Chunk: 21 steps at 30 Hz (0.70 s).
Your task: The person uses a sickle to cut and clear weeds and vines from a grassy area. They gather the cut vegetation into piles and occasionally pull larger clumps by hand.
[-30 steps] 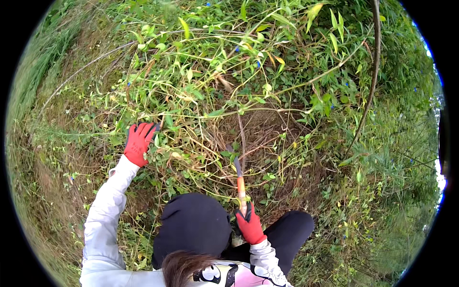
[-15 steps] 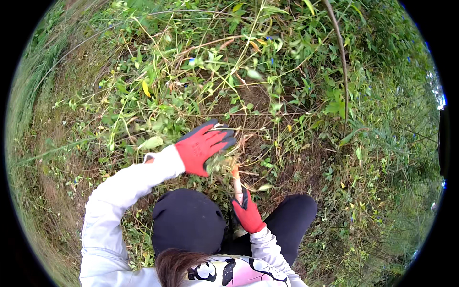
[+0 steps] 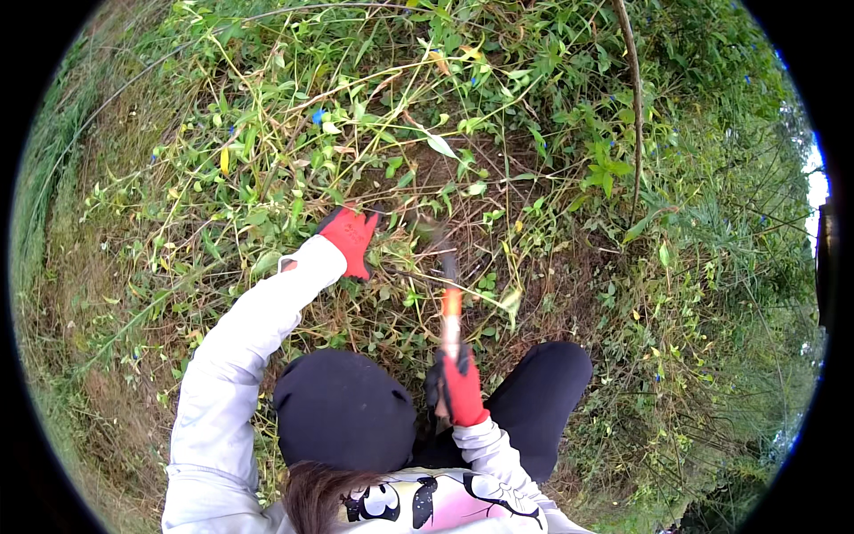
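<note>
While my red-gloved left hand (image 3: 350,238) grabs tangled green weed stems (image 3: 267,169), my red-gloved right hand (image 3: 458,390) grips an orange-handled sickle (image 3: 450,307) over brown soil (image 3: 543,267)

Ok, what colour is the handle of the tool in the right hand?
Orange fading to pale wood near the right hand, on the tool handle; the head view shows it, slightly blurred.
</note>
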Each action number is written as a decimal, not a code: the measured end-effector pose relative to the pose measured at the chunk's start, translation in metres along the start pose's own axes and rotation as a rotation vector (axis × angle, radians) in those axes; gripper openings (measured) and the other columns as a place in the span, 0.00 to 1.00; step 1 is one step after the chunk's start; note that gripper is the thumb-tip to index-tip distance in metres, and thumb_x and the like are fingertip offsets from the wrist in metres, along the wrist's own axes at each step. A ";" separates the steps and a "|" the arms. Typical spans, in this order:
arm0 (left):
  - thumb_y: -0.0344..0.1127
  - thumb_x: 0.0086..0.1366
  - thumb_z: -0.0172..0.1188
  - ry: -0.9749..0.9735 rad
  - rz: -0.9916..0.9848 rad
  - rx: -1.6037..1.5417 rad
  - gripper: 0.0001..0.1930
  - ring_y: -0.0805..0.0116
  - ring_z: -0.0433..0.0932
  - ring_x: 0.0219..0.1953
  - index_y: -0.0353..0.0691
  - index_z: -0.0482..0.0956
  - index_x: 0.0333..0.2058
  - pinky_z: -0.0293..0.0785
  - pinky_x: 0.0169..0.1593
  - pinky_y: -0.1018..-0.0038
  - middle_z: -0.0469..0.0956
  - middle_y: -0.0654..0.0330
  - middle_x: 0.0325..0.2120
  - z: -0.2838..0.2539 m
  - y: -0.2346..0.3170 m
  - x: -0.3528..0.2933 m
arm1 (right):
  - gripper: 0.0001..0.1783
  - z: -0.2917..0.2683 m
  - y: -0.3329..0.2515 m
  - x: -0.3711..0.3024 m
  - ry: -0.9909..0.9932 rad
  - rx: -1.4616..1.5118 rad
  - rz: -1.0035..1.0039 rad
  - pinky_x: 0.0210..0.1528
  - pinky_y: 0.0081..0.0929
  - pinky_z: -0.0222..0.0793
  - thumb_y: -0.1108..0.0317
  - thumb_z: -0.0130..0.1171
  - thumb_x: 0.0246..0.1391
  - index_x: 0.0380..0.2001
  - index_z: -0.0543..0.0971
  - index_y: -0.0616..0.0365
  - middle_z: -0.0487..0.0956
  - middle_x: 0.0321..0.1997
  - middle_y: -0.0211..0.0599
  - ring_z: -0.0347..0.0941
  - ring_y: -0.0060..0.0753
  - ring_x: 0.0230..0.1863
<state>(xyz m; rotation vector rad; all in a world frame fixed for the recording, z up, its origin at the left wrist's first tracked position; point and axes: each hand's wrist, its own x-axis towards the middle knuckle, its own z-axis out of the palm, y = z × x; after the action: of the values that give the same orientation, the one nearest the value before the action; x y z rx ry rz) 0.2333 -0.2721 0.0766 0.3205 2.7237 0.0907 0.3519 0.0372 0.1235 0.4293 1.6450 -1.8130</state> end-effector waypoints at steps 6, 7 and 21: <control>0.67 0.42 0.67 -0.120 -0.054 0.123 0.53 0.53 0.72 0.54 0.34 0.66 0.60 0.57 0.64 0.59 0.77 0.47 0.47 -0.006 0.003 -0.005 | 0.18 -0.061 -0.044 0.029 0.159 -0.085 -0.260 0.11 0.21 0.59 0.67 0.49 0.65 0.56 0.62 0.52 0.66 0.17 0.27 0.61 0.22 0.10; 0.65 0.41 0.68 -0.178 -0.057 0.099 0.44 0.54 0.73 0.53 0.39 0.75 0.53 0.59 0.61 0.60 0.79 0.52 0.43 -0.011 0.003 -0.005 | 0.23 -0.057 -0.057 0.036 0.079 -0.183 -0.273 0.11 0.21 0.58 0.67 0.49 0.65 0.61 0.60 0.52 0.66 0.17 0.28 0.61 0.21 0.10; 0.54 0.36 0.75 0.316 0.176 -0.176 0.45 0.48 0.68 0.58 0.44 0.72 0.55 0.59 0.64 0.56 0.73 0.52 0.52 0.006 -0.028 -0.128 | 0.37 -0.076 0.007 -0.090 -0.107 -0.997 -0.177 0.35 0.37 0.73 0.63 0.61 0.55 0.65 0.58 0.56 0.80 0.31 0.53 0.80 0.50 0.34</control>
<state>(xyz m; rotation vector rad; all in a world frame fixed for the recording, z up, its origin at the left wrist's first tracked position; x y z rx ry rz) 0.3448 -0.3294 0.1167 0.5331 2.9621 0.4639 0.4093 0.1329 0.1622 -0.2594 2.2825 -0.8874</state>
